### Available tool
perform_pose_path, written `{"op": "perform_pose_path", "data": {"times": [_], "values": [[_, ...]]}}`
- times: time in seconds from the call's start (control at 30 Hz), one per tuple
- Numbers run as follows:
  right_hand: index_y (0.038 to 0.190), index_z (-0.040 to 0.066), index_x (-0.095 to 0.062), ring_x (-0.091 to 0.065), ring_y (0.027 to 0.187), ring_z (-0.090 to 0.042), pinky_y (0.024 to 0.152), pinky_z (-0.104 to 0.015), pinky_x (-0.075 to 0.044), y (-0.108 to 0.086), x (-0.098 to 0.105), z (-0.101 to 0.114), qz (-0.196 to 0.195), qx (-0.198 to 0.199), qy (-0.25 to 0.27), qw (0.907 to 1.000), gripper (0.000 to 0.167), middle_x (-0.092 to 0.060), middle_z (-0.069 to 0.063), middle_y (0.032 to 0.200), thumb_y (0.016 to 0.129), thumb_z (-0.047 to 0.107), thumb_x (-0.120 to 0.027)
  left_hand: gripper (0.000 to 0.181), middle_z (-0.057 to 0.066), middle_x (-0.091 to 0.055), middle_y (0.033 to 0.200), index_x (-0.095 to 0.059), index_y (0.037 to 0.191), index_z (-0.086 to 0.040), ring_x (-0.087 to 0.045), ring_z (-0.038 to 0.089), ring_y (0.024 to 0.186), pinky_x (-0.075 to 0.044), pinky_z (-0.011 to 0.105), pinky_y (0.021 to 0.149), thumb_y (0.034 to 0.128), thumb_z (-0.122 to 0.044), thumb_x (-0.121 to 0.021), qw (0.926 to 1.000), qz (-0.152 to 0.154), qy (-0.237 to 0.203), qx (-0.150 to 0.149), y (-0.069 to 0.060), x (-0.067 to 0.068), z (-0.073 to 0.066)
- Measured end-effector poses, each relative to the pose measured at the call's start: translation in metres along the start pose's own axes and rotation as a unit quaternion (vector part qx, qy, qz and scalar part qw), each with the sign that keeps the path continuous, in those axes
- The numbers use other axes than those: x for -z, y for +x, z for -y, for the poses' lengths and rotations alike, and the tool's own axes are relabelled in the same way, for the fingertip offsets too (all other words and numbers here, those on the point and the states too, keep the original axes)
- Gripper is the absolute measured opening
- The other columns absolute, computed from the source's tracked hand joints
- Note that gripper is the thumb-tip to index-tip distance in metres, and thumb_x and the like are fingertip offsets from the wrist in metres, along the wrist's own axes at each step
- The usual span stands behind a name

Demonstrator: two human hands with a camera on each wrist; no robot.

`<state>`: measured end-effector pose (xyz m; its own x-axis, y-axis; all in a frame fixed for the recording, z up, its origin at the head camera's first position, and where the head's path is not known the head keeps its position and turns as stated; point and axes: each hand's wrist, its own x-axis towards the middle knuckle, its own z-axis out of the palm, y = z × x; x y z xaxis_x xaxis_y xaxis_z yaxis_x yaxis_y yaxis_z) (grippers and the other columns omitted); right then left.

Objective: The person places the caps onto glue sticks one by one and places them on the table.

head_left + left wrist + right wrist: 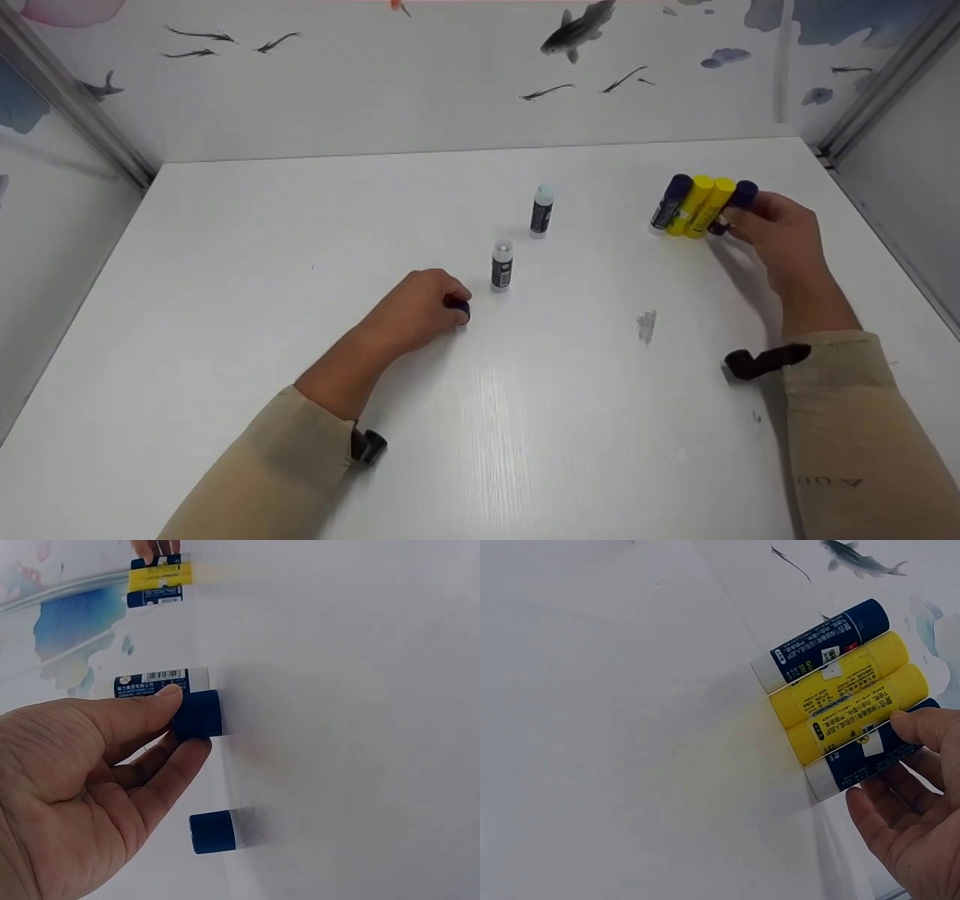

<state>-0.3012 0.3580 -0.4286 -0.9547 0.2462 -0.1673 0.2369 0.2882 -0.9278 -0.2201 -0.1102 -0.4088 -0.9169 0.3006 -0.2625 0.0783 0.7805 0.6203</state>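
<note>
Glue sticks [710, 210] stood in a close row of four at the far right of the table [562, 420], the right hand [784, 229] pinching the rightmost. Two capless sticks [541, 215] stood apart to the left, and near them the left hand [418, 309] pinched a blue cap [199, 714] beside a second cap [213, 832]; any sideways push from the right hand could have toppled the narrow-based row.

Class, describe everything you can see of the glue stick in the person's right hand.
The glue stick is a cylinder, apparently plastic, with a dark blue cap, a dark blue printed label bearing a pale sticker, and a white base. It stands upright on the white table, ending a row of four, beside a yellow stick. The right hand pinches it, partly hiding it.
</note>
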Motion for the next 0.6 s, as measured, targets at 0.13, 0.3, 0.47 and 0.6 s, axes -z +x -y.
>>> {"op": "perform_pose_path", "data": {"times": [0.13,0.3,0.47,0.6], "values": [[0.156,0.01,-0.053,-0.061,0.125,-0.014,0.098,-0.012,-0.056,-0.001,0.0,0.002,-0.003,-0.004,-0.004,1.0,0.065,-0.062,0.01,0.129,0.1,0.035,-0.074,0.031,0.013,-0.069,0.133,-0.074,0.131,-0.004,-0.063,0.027,0.123,-0.054,0.042,0.113,0.1011,-0.01,-0.072,1.0,-0.002,0.001,0.001,-0.001,0.0,-0.001],[0.157,0.013,-0.052,-0.06,0.128,-0.015,0.104,-0.016,-0.056,-0.003,0.001,0.006,-0.004,-0.003,0.004,1.0,0.065,-0.061,0.011,0.13,0.1,0.037,-0.075,0.031,0.013,-0.069,0.134,-0.074,0.132,-0.004,-0.064,0.028,0.124,-0.054,0.042,0.114,0.1011,-0.01,-0.072,1.0,-0.006,0.0,0.0,-0.004,0.002,-0.003],[0.157,0.015,-0.052,-0.058,0.133,-0.018,0.104,-0.015,-0.055,-0.005,0.003,0.01,-0.004,0.002,0.024,0.9997,0.067,-0.059,0.01,0.131,0.099,0.037,-0.075,0.032,0.012,-0.07,0.134,-0.074,0.132,-0.005,-0.064,0.027,0.125,-0.053,0.042,0.114,0.1009,-0.01,-0.073,0.9999,-0.014,-0.002,-0.004,-0.007,0.003,-0.004],[0.158,0.018,-0.052,-0.057,0.135,-0.018,0.104,-0.014,-0.054,-0.006,0.005,0.014,-0.015,0.001,0.027,0.9995,0.068,-0.058,0.011,0.132,0.098,0.04,-0.076,0.032,0.011,-0.07,0.133,-0.074,0.132,-0.005,-0.064,0.027,0.124,-0.055,0.041,0.113,0.1004,-0.01,-0.074,0.9997,-0.021,-0.012,-0.007,-0.01,0.003,-0.005]]}}
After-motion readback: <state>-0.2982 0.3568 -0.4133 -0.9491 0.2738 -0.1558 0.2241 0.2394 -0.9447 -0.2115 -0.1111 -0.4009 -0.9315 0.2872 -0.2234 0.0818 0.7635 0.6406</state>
